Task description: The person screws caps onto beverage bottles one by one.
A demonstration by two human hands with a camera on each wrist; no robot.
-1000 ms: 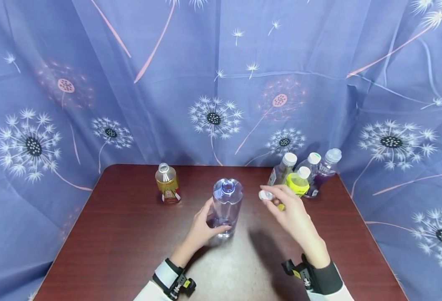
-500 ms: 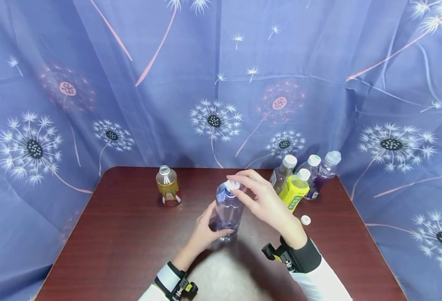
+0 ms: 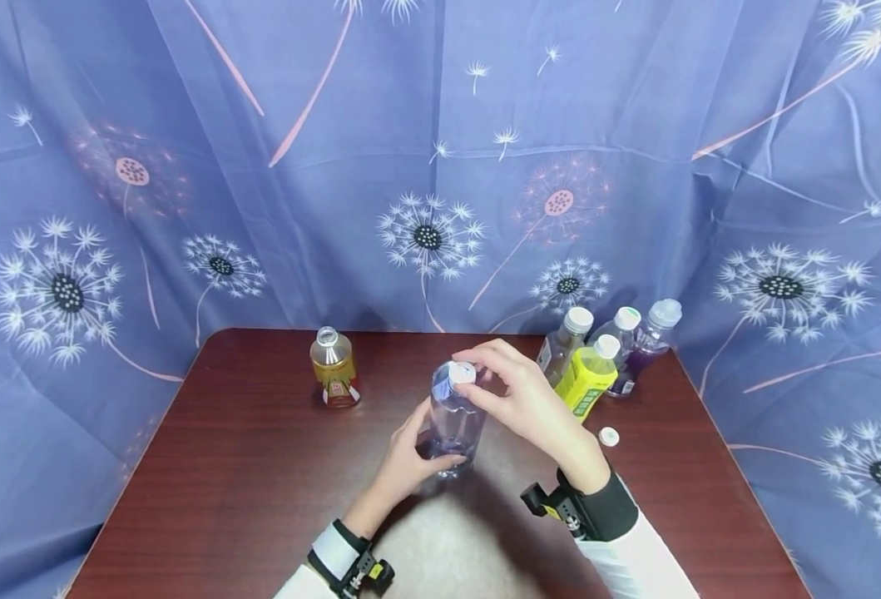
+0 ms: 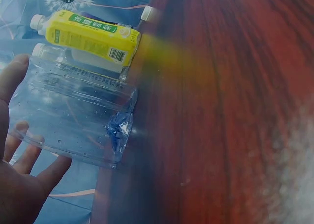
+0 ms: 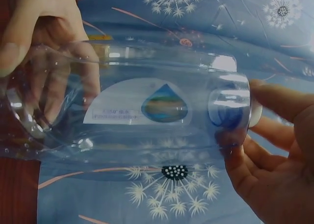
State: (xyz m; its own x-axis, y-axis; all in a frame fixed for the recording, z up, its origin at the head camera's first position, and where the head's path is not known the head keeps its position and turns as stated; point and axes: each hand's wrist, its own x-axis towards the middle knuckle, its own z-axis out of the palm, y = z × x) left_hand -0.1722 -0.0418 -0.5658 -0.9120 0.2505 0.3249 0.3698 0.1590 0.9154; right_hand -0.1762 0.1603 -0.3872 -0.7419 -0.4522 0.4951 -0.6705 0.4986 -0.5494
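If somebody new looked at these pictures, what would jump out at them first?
Probably the dandelion-print blue curtain, filling the background behind the table. Next, near the table's middle, the clear bottle in the left hand's grip, its white cap pinched in the right hand's grip. The bright yellow bottle also stands out, at the back right.

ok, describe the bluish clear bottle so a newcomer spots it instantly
Find the middle of the brown table. The left hand holds the clear bottle there; the right hand pinches the white cap at its top. It's the only bottle in hand.
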